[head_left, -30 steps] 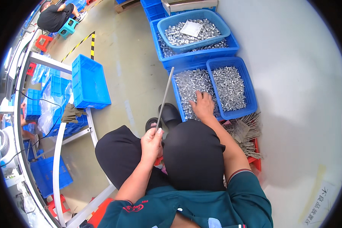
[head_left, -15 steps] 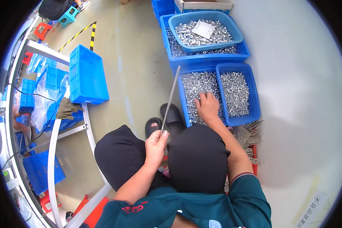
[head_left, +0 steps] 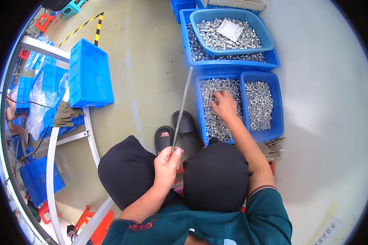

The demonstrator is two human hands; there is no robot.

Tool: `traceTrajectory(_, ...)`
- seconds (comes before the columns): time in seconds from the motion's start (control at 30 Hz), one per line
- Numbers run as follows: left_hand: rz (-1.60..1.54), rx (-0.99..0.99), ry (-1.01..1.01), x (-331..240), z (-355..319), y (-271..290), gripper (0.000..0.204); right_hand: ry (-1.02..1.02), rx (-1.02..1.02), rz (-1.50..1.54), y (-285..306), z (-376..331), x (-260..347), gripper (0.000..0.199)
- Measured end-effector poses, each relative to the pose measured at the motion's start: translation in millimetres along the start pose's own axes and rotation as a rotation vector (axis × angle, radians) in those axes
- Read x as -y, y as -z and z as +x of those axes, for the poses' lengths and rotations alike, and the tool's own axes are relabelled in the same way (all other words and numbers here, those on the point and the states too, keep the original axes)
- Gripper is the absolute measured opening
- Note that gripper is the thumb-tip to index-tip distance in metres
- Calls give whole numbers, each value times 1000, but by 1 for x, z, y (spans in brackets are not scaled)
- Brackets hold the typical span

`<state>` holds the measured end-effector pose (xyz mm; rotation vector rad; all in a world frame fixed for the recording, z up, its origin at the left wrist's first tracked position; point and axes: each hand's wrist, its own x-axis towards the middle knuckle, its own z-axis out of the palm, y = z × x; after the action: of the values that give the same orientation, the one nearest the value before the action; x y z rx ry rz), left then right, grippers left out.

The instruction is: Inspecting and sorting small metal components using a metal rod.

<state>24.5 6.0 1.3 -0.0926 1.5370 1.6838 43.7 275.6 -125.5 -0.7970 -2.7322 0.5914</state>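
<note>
Left hand [head_left: 166, 166]: fingers closed round the thin metal rod [head_left: 182, 107], its free end tilted up toward the crate.
Right hand [head_left: 224, 107]: fingers curled down among small metal parts [head_left: 212, 118] in the blue crate [head_left: 198, 107], within easy reach.

Thin metal rod [head_left: 182, 107] stands tilted, slanting up from beside the knees toward the blue two-compartment bin [head_left: 276, 107]; small silvery metal parts [head_left: 211, 111] fill both compartments.

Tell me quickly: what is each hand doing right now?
Left hand: closed around the lower end of a thin metal rod.
Right hand: fingers down in the small metal parts; grip cannot be told.
</note>
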Motion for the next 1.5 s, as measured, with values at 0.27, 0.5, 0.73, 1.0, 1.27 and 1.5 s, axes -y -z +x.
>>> traceTrajectory(0.27,-43,22,65,-4,2,-3,15,15,-9,3,4,-31,-2,12)
traceTrajectory(0.5,21,-11,32,-5,3,-8,15,-121,-87,79,6,-8,-4,17)
traceTrajectory(0.73,60,-43,70,-6,4,-13,15,-71,-164,-26,-26,37,-21,17)
traceTrajectory(1.0,87,-70,87,-8,4,-16,14,-57,-224,37,-27,31,-18,7)
traceTrajectory(1.27,142,-92,48,-6,3,-15,14,-378,-168,602,4,1,-8,12)
traceTrajectory(1.5,103,-62,84,-8,3,-18,15,-704,118,1825,33,-67,-33,18)
